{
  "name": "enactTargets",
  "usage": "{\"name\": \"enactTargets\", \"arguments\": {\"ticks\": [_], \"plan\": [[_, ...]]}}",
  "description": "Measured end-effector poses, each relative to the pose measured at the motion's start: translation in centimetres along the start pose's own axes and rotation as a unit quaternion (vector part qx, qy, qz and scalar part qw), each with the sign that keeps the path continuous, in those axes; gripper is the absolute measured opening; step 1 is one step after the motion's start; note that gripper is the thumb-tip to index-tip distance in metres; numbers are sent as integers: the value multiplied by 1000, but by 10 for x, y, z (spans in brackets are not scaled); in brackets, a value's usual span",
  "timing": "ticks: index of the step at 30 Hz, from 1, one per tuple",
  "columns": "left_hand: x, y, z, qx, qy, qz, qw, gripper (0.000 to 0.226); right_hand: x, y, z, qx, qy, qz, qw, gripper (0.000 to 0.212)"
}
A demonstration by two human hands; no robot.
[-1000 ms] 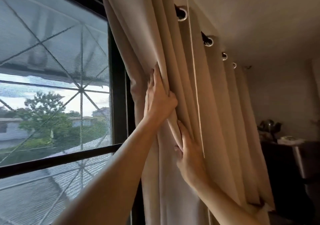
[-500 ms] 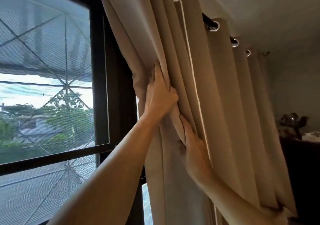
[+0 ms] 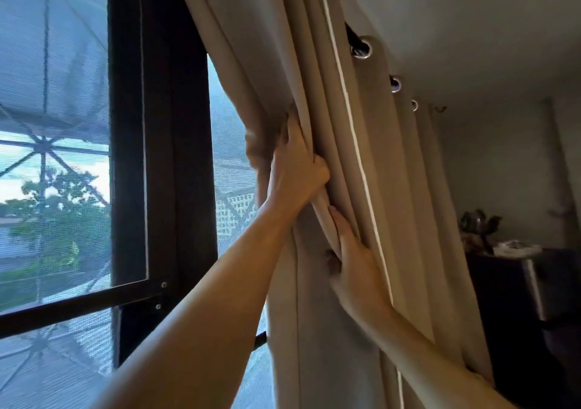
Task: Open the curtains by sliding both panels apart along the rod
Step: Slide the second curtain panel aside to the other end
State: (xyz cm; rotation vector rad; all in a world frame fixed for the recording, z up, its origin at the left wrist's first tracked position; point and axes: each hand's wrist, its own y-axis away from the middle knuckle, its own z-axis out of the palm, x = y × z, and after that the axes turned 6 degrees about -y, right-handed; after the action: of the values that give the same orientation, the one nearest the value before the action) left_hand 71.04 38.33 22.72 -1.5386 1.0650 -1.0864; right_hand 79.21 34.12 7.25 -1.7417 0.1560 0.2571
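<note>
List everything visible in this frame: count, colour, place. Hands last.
curtain: one panel seen, beige, bunched in folds centre to right
curtain rod: one, dark, short stretch showing top centre-right
grommets: three visible, silver, along the curtain's top edge on the rod
cord: one, white, hanging down the curtain front
window frame: one, dark, left of the curtain
window screen: mesh, grey-blue, far left, trees and buildings behind it
cabinet: one, dark, far right, unclear items on top
left hand: gripping a fold of the curtain, upper
right hand: pressed on the folds, just below the left; grip cannot be told
</note>
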Motion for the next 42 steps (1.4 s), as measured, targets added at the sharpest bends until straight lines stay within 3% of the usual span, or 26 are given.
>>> {"name": "enactTargets", "arguments": {"ticks": [4,20,27,36,42], "plan": [[0,-2,11,5,6,7,1000,82,18,-5,3,-12,1,2,1000,102],[-8,9,8,4,-68,-16,998,77,17,1,12,-78,-191,-17,978,86],[-1,29,-22,-5,-97,-44,994,69,-2,27,8,-107,-283,-17,953,77],[7,76,-73,-36,-138,-55,988,57,-31,60,-2,-112,-316,-3,942,79],[16,116,-133,-59,-176,-49,981,82,-65,77,-20,-149,-348,36,925,80]]}}
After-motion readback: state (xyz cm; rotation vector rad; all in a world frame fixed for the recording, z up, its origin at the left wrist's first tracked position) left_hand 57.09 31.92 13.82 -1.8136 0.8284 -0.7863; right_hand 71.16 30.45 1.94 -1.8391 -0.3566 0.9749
